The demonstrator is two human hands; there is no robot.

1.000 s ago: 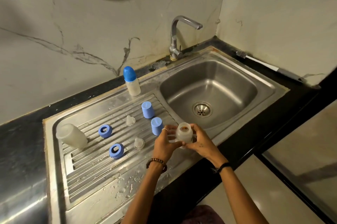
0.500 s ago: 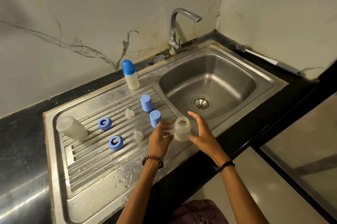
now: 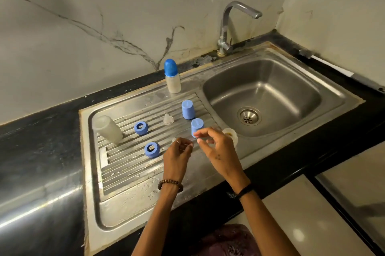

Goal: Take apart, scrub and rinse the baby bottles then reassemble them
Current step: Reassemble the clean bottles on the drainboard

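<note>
An open clear bottle body (image 3: 231,133) stands upright on the steel between drainboard and basin, partly hidden behind my right hand (image 3: 216,149). That hand hovers with loosely bent fingers and holds nothing, its fingertips beside a blue cap (image 3: 196,126). My left hand (image 3: 177,156) curls its fingers over the spot where a clear nipple (image 3: 173,140) lies; I cannot see a grip. On the drainboard (image 3: 125,170) sit a second blue cap (image 3: 188,109), another clear nipple (image 3: 168,119), two blue rings (image 3: 141,128) (image 3: 152,149) and an upturned bottle body (image 3: 107,129). A capped bottle (image 3: 172,77) stands behind.
The sink basin (image 3: 291,80) with its drain (image 3: 249,116) lies to the right, the tap (image 3: 227,26) behind it. A bottle brush (image 3: 337,70) lies on the black counter along the right wall. Water drops dot the drainboard's front.
Both hands let go of the open bottle body, which now stands by the basin. They moved left over the drainboard. The camera shifted down and left.
</note>
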